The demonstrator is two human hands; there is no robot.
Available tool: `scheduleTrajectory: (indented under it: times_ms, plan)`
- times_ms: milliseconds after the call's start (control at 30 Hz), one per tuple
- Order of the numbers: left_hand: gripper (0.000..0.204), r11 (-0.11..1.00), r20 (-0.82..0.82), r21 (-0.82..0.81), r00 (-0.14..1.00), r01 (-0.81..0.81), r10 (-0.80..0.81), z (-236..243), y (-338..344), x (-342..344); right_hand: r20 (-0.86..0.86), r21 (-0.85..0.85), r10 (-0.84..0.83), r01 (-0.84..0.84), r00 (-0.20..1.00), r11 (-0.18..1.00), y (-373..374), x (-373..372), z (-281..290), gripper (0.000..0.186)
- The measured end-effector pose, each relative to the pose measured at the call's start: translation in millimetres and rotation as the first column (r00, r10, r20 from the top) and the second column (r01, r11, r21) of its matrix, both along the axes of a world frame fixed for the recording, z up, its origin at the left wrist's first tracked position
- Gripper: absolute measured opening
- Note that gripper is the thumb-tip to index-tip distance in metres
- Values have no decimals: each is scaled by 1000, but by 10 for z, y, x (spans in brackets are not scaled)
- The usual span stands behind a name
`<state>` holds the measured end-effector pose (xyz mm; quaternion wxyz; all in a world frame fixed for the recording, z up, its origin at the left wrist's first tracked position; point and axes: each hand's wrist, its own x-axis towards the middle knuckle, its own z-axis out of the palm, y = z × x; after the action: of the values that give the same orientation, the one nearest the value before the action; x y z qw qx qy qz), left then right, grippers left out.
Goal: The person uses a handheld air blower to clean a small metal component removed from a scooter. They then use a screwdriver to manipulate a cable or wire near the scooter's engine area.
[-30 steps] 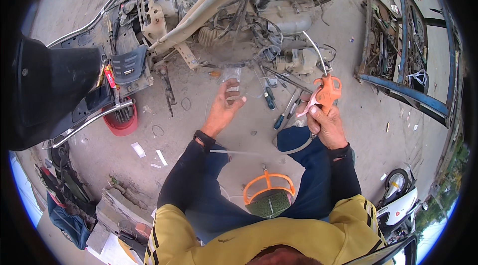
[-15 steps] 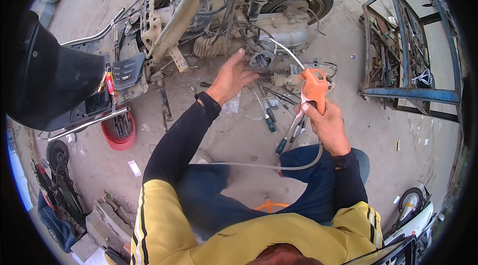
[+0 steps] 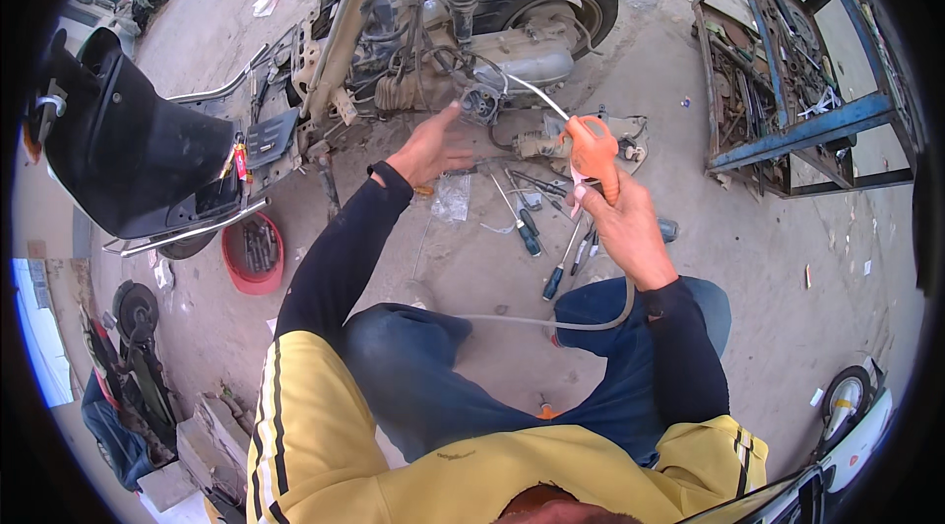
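Orange air blow gun (image 3: 591, 152) sits gripped in the closed right hand (image 3: 622, 224), nozzle toward the carburetor (image 3: 481, 103); the open, empty left hand (image 3: 430, 148) reaches just beside it, above screwdrivers (image 3: 551, 246) on the floor.

An orange air blow gun (image 3: 592, 155), a red round tray (image 3: 253, 255), black-striped yellow shirt (image 3: 325, 445), blue-handled screwdrivers (image 3: 530, 234).
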<state>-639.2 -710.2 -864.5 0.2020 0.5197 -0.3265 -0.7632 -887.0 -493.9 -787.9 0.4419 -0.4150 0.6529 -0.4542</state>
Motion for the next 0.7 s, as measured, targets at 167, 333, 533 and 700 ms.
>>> scheduleTrajectory:
  times_ms: [167,333,533,700]
  plan:
    - [18,926,207,-368,978,86,-9,252,948,1491,14,42,-56,56,998,998,134,27,279,20]
    - [16,814,378,-185,725,-551,576,-746,3382,2850,32,27,-31,30,999,999,127,160,323,21]
    - [18,691,539,219,676,-688,502,-2073,5015,2550,106,277,-33,2,994,961,-71,366,475,26]
    - [20,759,536,307,764,-574,361,-2564,4990,2308,327,291,-63,-37,943,956,-330,381,315,35]
